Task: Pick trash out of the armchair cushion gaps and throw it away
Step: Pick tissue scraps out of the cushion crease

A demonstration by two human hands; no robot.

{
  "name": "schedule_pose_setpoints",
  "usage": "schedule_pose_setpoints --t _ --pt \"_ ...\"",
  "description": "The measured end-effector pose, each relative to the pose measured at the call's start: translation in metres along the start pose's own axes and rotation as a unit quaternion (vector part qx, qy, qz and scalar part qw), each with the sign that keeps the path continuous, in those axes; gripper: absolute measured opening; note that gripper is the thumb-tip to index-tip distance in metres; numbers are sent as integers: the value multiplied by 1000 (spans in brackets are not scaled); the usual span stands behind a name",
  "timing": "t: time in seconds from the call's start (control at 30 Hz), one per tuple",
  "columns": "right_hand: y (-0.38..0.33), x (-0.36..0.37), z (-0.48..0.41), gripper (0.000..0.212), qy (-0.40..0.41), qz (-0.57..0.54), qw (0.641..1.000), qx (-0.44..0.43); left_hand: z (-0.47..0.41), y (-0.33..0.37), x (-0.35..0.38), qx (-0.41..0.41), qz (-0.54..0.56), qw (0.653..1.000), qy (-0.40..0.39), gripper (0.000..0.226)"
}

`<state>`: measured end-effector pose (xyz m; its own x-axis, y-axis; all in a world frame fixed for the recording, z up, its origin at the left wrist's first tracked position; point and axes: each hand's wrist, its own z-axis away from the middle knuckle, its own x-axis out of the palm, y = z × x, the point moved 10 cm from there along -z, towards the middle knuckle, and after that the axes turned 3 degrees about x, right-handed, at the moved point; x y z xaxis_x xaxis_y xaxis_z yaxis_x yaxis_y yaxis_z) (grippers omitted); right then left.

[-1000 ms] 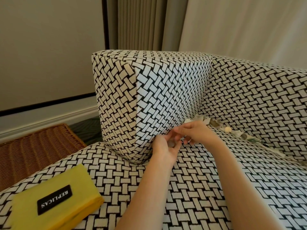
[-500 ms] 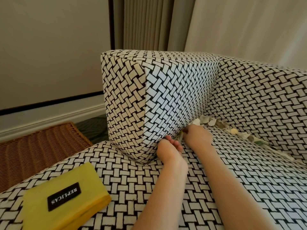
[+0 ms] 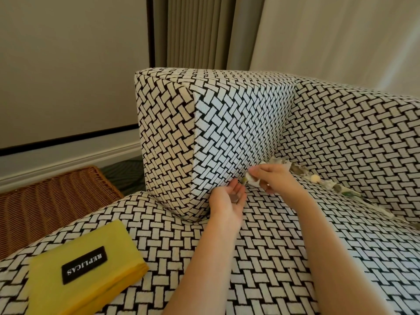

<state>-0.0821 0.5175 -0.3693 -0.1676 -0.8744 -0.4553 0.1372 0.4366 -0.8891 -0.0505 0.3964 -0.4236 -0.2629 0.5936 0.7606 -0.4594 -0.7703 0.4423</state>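
The armchair (image 3: 295, 258) is covered in black-and-white basket-weave fabric. A line of trash (image 3: 329, 186), paper scraps and a small pale ball, lies in the gap between the seat cushion and the back. My right hand (image 3: 275, 179) pinches a crumpled white scrap (image 3: 251, 178) at the foot of the left armrest (image 3: 227, 133). Just below it, my left hand (image 3: 227, 204) is cupped palm up and holds small dark bits of trash (image 3: 234, 198) against its fingers.
A folded yellow cloth bag (image 3: 84, 269) with a black label lies on the seat's front left. A brown wicker basket (image 3: 52, 201) stands on the floor left of the chair. Curtains hang behind the armchair.
My right hand has drawn a white scrap out of the gap beside the armrest. My left hand has turned palm up under it, showing the bits it holds.
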Motion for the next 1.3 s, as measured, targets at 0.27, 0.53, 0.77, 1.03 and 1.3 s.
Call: schedule_pose_setpoints --t 0.27,0.53,0.77,1.03,1.3 --pt "-9 -27 0 14 123 43 991 -31 -5 -4 0 -24 6 999 -25 25" --pt "43 -40 -15 36 165 340 924 57 -12 -7 -2 -24 -15 999 -15 28" --pt "26 -32 -4 6 95 189 977 29 -14 -10 2 -29 -33 999 -24 28" --pt "28 -64 -5 12 196 146 969 38 -17 -11 6 -27 -45 998 -35 27" --pt "23 -25 -20 34 127 348 929 -25 -20 -12 7 -32 -47 997 -45 26"
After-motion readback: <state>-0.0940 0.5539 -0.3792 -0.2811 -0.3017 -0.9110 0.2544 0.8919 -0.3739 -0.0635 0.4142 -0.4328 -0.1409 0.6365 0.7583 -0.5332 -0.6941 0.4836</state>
